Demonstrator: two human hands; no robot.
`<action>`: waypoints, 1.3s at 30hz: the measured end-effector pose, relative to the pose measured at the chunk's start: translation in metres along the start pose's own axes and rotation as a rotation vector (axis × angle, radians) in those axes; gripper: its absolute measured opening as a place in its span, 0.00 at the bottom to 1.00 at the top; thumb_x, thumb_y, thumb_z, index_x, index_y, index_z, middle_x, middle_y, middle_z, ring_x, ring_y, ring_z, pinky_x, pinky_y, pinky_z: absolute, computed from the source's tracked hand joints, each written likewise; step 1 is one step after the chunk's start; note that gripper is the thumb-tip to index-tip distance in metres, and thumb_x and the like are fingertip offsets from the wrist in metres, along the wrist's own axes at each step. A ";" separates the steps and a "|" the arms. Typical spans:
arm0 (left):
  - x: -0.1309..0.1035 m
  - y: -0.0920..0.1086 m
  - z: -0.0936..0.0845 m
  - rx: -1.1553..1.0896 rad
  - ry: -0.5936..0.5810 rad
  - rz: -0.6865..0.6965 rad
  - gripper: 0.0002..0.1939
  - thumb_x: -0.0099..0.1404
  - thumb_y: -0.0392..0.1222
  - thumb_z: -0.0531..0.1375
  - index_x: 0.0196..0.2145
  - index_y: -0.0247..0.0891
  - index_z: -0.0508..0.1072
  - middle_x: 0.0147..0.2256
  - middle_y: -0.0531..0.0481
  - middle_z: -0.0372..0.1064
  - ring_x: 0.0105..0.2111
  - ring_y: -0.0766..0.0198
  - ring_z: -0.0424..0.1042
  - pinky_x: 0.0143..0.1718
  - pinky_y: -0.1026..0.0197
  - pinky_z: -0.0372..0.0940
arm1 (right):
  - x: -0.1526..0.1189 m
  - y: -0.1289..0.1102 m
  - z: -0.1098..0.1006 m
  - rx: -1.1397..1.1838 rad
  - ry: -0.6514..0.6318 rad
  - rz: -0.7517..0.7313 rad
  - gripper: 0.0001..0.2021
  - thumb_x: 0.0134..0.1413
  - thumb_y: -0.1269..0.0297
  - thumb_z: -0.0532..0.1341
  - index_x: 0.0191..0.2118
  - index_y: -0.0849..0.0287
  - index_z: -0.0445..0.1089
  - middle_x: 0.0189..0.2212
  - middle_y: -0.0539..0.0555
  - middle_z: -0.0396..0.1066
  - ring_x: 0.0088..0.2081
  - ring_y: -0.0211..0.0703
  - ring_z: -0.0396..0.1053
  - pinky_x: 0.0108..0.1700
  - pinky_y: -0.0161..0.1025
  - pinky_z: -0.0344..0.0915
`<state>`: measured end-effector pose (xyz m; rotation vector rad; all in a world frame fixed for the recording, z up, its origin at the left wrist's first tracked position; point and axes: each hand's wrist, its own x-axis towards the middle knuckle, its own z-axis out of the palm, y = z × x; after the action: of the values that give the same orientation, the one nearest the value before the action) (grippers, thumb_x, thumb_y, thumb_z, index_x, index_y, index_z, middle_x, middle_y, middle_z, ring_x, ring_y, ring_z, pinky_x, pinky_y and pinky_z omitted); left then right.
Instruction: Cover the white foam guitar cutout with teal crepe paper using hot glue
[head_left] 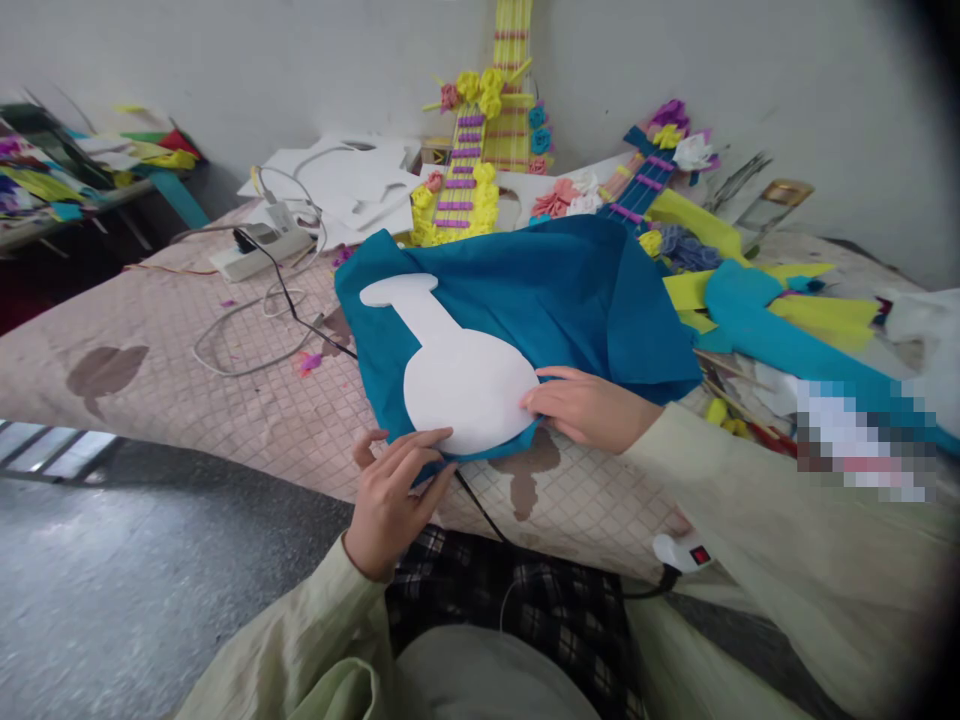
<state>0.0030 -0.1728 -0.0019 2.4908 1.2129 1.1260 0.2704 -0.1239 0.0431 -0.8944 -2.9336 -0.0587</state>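
A white guitar-shaped cutout (472, 390) lies on a crumpled blue sheet (540, 280), its neck pointing to the upper left. Whether the sheet is cloth or crepe paper, I cannot tell. My left hand (397, 495) is at the lower left edge of the cutout, thumb and fingers pinched on the sheet's near edge. At the cutout's right edge, my right hand (589, 405) has its fingertips closed on the rim, with blue material right beside them. The sheet's underside is hidden.
Decorated paper guitars (465, 170) lean at the back wall. A white power strip (262, 250) with loose cables lies left. Blue and yellow paper pieces (787, 310) and a glass jar (772, 205) are on the right. A black cord (480, 505) crosses the table's front edge.
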 end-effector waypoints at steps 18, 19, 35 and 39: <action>0.005 -0.003 0.010 -0.008 0.033 -0.063 0.11 0.55 0.33 0.58 0.23 0.40 0.57 0.36 0.52 0.73 0.34 0.62 0.71 0.52 0.48 0.51 | 0.017 -0.011 0.005 -0.045 0.008 0.062 0.07 0.55 0.65 0.57 0.32 0.60 0.69 0.35 0.51 0.71 0.39 0.41 0.67 0.57 0.47 0.46; 0.005 -0.004 0.009 -0.012 0.030 -0.060 0.11 0.55 0.33 0.58 0.23 0.40 0.56 0.36 0.52 0.73 0.34 0.62 0.71 0.52 0.48 0.51 | 0.018 -0.011 0.005 -0.050 -0.001 0.072 0.07 0.55 0.64 0.56 0.32 0.60 0.70 0.34 0.51 0.71 0.38 0.40 0.67 0.57 0.47 0.46; 0.005 -0.009 0.011 -0.088 0.039 -0.079 0.10 0.55 0.32 0.59 0.23 0.38 0.59 0.36 0.53 0.73 0.36 0.65 0.70 0.51 0.51 0.55 | 0.031 -0.030 -0.004 -0.213 -0.072 0.104 0.18 0.47 0.49 0.60 0.33 0.63 0.69 0.31 0.54 0.69 0.34 0.46 0.67 0.55 0.51 0.44; 0.006 -0.009 0.010 -0.094 0.030 -0.079 0.09 0.55 0.32 0.59 0.23 0.38 0.60 0.36 0.54 0.73 0.36 0.65 0.70 0.52 0.50 0.54 | 0.034 -0.033 -0.002 -0.286 -0.076 0.103 0.15 0.50 0.52 0.59 0.32 0.62 0.69 0.29 0.52 0.68 0.30 0.45 0.67 0.53 0.50 0.47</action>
<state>0.0065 -0.1611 -0.0097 2.3440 1.2252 1.1766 0.2237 -0.1322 0.0474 -1.1048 -2.9919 -0.4579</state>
